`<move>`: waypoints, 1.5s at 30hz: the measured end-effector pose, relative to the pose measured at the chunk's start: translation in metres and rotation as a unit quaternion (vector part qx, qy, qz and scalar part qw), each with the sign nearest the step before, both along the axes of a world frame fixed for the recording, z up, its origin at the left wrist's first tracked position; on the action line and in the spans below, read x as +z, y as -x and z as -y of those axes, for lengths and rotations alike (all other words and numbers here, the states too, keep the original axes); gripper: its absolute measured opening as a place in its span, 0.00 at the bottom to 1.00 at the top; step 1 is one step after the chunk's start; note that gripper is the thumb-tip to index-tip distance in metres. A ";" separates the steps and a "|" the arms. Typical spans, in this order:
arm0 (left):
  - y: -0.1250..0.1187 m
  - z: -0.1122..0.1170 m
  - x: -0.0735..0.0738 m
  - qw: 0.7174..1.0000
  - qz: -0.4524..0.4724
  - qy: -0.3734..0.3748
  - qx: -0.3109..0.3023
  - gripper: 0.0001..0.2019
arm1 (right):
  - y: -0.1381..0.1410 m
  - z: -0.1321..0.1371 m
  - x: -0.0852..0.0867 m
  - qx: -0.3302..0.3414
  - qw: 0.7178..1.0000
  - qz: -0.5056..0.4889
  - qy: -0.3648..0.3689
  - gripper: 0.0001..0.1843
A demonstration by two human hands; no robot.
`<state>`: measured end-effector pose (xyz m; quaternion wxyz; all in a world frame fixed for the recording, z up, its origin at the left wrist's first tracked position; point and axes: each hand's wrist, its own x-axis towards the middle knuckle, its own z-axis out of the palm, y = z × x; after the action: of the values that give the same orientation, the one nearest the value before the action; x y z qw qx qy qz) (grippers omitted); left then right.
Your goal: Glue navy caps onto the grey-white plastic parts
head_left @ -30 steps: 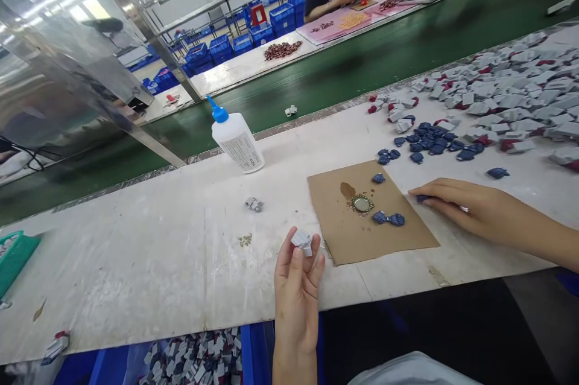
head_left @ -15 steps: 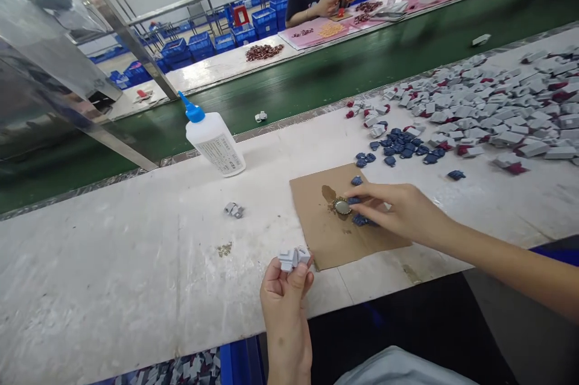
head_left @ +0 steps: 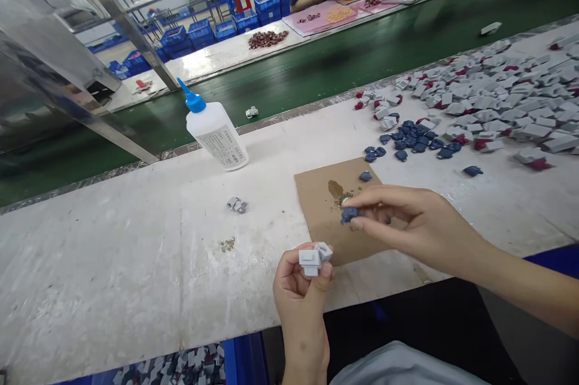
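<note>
My left hand [head_left: 302, 291] is closed round a small grey plastic part [head_left: 314, 257], held upright at the near edge of the white table [head_left: 113, 264]. My right hand [head_left: 409, 222] pinches a small blue piece [head_left: 349, 214] between thumb and fingers, just above a brown cardboard sheet [head_left: 316, 204]. The blue piece hangs a short way up and right of the grey part, apart from it. A small metal cap with a brownish smear beside it lies on the cardboard, mostly hidden behind my right hand.
A white squeeze bottle with a blue nozzle [head_left: 215, 130] stands behind the cardboard. Loose blue pieces [head_left: 411, 140] and a big heap of grey parts [head_left: 497, 95] lie at right. A lone grey part [head_left: 237, 204] lies mid-table. A green conveyor belt [head_left: 316, 77] runs behind; a person works beyond it.
My right hand came in from the right to the metal cap on the cardboard, then lifted with a blue piece pinched in it. My left hand kept hold of the grey part.
</note>
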<state>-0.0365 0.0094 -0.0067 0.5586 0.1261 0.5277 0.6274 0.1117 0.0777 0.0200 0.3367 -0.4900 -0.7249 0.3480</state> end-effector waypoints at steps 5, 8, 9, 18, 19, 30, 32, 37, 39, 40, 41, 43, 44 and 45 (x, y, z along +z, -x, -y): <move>-0.007 0.004 0.004 0.995 -0.082 -0.039 0.029 0.10 | 0.012 0.016 0.020 0.018 0.997 -0.053 0.045 0.04; -0.004 0.008 0.002 0.991 -0.117 -0.057 0.019 0.08 | 0.013 0.017 0.018 0.046 0.996 -0.053 0.047 0.03; -0.003 0.010 0.001 0.989 -0.130 -0.072 0.004 0.08 | 0.013 0.017 0.018 0.055 0.996 -0.051 0.046 0.02; 0.007 0.014 -0.004 0.967 -0.218 -0.123 -0.041 0.09 | 0.013 0.017 0.020 0.131 0.991 -0.012 0.009 0.04; 0.008 0.014 -0.003 0.964 -0.231 -0.128 -0.033 0.09 | 0.012 0.016 0.021 0.146 0.989 -0.007 0.014 0.05; 0.035 0.017 -0.022 0.884 -0.364 -0.272 -0.114 0.19 | 0.014 0.016 0.018 0.205 0.977 0.051 -0.001 0.08; 0.035 0.018 -0.024 0.877 -0.375 -0.275 -0.119 0.20 | 0.015 0.019 0.013 0.195 0.980 0.045 -0.009 0.08; 0.026 0.019 -0.021 0.892 -0.366 -0.249 -0.091 0.18 | 0.018 0.026 0.001 0.174 0.984 0.019 -0.035 0.08; 0.024 0.016 -0.020 0.911 -0.339 -0.221 -0.079 0.15 | 0.018 0.023 -0.001 0.171 0.984 0.020 -0.039 0.10; 0.024 0.014 -0.020 0.923 -0.315 -0.202 -0.087 0.14 | 0.018 0.020 -0.002 0.174 0.984 0.025 -0.027 0.10; 0.026 0.011 -0.020 0.936 -0.283 -0.179 -0.104 0.12 | 0.017 0.016 -0.001 0.184 0.983 0.026 -0.005 0.09; 0.031 0.006 -0.020 0.960 -0.207 -0.127 -0.141 0.07 | 0.018 0.004 0.003 0.208 0.976 0.012 0.065 0.06; 0.033 0.003 -0.019 0.967 -0.172 -0.108 -0.155 0.05 | 0.021 -0.003 0.006 0.204 0.973 -0.010 0.106 0.09; 0.034 0.000 -0.019 0.971 -0.146 -0.098 -0.163 0.03 | 0.025 -0.009 0.010 0.185 0.971 -0.042 0.147 0.14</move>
<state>-0.0709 0.0089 -0.0253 0.5550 0.3546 0.5122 0.5513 0.0872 0.0869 0.0299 0.2207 -0.3766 -0.7293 0.5269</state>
